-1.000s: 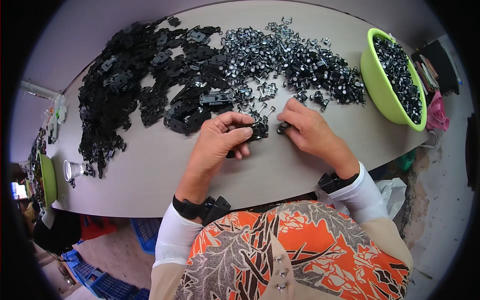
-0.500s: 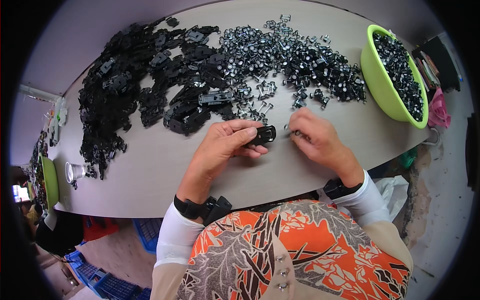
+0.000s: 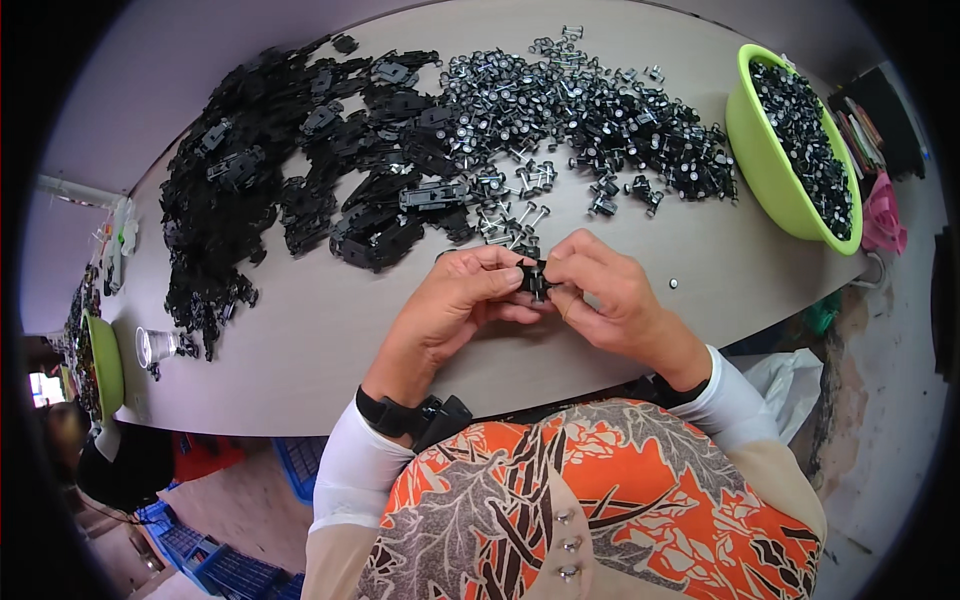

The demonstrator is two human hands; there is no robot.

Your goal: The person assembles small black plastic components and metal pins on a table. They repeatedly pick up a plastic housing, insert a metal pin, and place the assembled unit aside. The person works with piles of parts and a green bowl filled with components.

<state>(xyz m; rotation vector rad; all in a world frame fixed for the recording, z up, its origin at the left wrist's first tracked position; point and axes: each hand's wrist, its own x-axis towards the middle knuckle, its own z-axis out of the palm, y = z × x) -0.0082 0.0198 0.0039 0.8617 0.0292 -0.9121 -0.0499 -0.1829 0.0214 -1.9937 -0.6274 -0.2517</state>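
My left hand (image 3: 462, 300) is closed around one end of a black plastic toy car chassis (image 3: 528, 282), thumb on top. My right hand (image 3: 612, 295) is closed at the chassis's other end, its thumb and fingers pinching a small wheel axle (image 3: 540, 272) against it; the fingers cover most of this axle. Just beyond both hands lie loose wheel axles (image 3: 520, 225), silver rods with small black wheels. A single small wheel piece (image 3: 673, 284) rests on the table to the right of my right hand.
A heap of black chassis (image 3: 230, 170) spreads over the left of the table (image 3: 300, 370). Wheel axles (image 3: 560, 110) are piled at the far middle. A green basin (image 3: 765, 150) full of axles stands at right. At left are a clear cup (image 3: 155, 345) and another green basin (image 3: 103, 365).
My right hand has moved left from beside the chassis and now meets it. The chassis has been turned in my left hand. The single wheel piece now shows on the table at right.
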